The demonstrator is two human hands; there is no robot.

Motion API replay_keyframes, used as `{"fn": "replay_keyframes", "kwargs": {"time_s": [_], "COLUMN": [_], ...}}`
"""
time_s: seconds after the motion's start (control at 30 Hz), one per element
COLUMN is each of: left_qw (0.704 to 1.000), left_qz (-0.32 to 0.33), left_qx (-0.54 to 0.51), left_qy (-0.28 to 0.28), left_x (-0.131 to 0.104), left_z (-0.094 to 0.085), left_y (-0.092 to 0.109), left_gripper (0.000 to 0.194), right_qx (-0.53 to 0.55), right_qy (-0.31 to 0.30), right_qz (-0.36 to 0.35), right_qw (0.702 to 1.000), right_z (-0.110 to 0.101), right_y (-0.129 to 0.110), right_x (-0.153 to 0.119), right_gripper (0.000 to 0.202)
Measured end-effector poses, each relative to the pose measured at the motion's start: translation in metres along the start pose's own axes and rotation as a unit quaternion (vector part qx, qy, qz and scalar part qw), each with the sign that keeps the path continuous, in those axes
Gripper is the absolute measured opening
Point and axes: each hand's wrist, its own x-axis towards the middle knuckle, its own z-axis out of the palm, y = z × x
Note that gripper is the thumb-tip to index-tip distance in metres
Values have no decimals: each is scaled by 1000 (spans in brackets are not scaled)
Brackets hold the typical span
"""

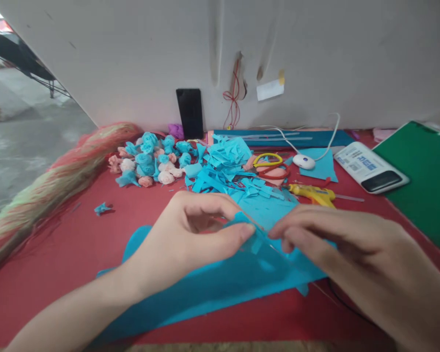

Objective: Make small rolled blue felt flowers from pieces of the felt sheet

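Note:
My left hand (205, 230) pinches a small blue paper piece (256, 242) between thumb and fingertips, near the middle of the view. Close on its right, my right hand (326, 239) has its thumb and fingers pressed together at a thin strand or stick that runs down from the piece; what exactly they grip is too small to make out. Beneath both hands lies a large blue sheet (190, 303) on the red tabletop (58, 264). Cut blue paper scraps (223, 166) are heaped just beyond my fingers.
Blue, pink and white paper flowers (144, 164) are piled at the back left, beside a fringed bundle (62, 176). A black phone (190, 113) leans on the wall. Yellow-and-red-handled scissors (269, 161), a yellow glue gun (315, 194) and a white device (370, 167) lie at the back right.

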Motion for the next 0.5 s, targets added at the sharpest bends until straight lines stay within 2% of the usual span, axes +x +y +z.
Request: {"fn": "replay_keyframes", "kwargs": {"time_s": [0.07,0.13,0.3,0.5], "left_qw": [1000,999,999,998], "left_qz": [16,23,29,19], "left_qx": [-13,-26,-22,-32], "left_qy": [2,-6,-16,-45], "left_x": [0,-1,-1,0], "left_z": [1,2,5,5], "left_y": [0,1,2,1], "left_gripper": [9,10,11,8], "right_qx": [36,36,48,118], "right_qy": [-54,-62,-54,-105], "right_qz": [9,14,13,54], "right_qw": [998,997,997,986], "right_z": [1,2,6,6], "right_y": [-5,-8,-11,-14], "right_x": [-4,-7,-8,-5], "right_gripper": [12,9,20,30]}}
